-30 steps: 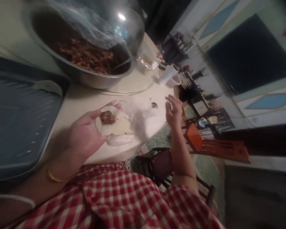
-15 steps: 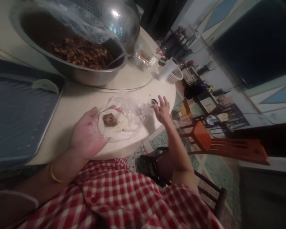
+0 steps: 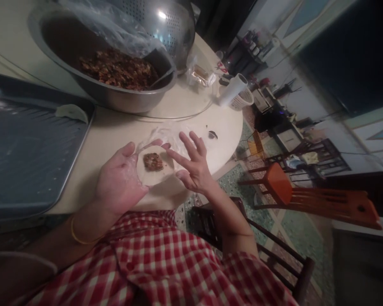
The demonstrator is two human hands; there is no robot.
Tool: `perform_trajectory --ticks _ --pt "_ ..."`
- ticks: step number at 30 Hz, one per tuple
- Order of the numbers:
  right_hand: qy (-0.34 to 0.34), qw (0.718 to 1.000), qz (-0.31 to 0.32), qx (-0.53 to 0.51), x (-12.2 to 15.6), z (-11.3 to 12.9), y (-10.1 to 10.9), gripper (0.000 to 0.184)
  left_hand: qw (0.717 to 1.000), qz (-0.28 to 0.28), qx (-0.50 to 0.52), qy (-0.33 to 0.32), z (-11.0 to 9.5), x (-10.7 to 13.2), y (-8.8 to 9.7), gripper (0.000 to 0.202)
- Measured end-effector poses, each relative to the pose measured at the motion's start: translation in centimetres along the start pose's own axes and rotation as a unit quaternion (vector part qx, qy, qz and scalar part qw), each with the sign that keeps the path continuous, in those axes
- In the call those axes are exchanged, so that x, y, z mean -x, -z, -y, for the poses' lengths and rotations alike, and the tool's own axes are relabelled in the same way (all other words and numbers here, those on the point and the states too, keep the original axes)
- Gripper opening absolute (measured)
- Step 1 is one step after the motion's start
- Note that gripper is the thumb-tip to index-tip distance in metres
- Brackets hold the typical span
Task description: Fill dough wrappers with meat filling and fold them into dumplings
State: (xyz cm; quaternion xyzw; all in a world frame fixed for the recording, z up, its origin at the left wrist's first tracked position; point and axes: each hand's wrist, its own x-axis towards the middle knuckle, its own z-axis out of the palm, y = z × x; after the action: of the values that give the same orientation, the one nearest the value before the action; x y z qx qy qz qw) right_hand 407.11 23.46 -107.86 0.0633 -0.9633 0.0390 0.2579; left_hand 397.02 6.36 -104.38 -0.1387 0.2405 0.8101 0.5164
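Note:
My left hand (image 3: 119, 178) holds a round dumpling wrapper (image 3: 159, 176) lying flat across its palm and fingers. A lump of brown minced filling (image 3: 153, 162) sits in the middle of the wrapper. My right hand (image 3: 194, 165) is at the wrapper's right edge, fingers spread and nothing held. Its index finger and thumb are at that rim; whether they touch it I cannot tell. Beyond the hands stands a metal bowl (image 3: 121, 100) with more brown filling (image 3: 121, 70) inside. One folded dumpling (image 3: 72, 112) lies on the dark tray (image 3: 28, 161) at the left.
Crumpled clear plastic (image 3: 166, 129) lies on the pale round table (image 3: 111, 127) behind the wrapper. A perforated steel colander (image 3: 175, 29), a plastic-wrapped packet (image 3: 200, 75), a white roll (image 3: 232, 89) and a white basket (image 3: 244, 100) stand farther back. An orange chair (image 3: 277, 182) is off to the right.
My right hand has come left from over the table's right side to the wrapper's edge. The wrapper stays in my left hand. The whole view has shifted slightly.

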Motion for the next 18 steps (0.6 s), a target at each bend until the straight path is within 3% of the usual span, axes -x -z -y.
perform_trajectory --ticks 4,10,13,18 --pt "-0.01 0.998 0.045 0.034 -0.2 -0.2 -0.8 0.052 1.0 0.001 0.007 -0.022 -0.5 0.5 -0.2 0.052" --pt "0.055 0.998 -0.026 0.023 1.9 0.5 -0.1 0.055 0.999 -0.019 0.003 -0.05 -1.4 0.3 -0.3 0.052" --pt "0.043 0.997 -0.041 0.047 2.7 1.1 -0.4 0.06 0.998 -0.025 0.006 -0.054 -1.3 0.2 -0.4 0.055" --pt "0.023 0.999 0.018 0.033 2.9 2.2 -1.7 0.061 0.998 -0.015 0.01 -0.059 -1.2 0.4 -0.7 0.057"
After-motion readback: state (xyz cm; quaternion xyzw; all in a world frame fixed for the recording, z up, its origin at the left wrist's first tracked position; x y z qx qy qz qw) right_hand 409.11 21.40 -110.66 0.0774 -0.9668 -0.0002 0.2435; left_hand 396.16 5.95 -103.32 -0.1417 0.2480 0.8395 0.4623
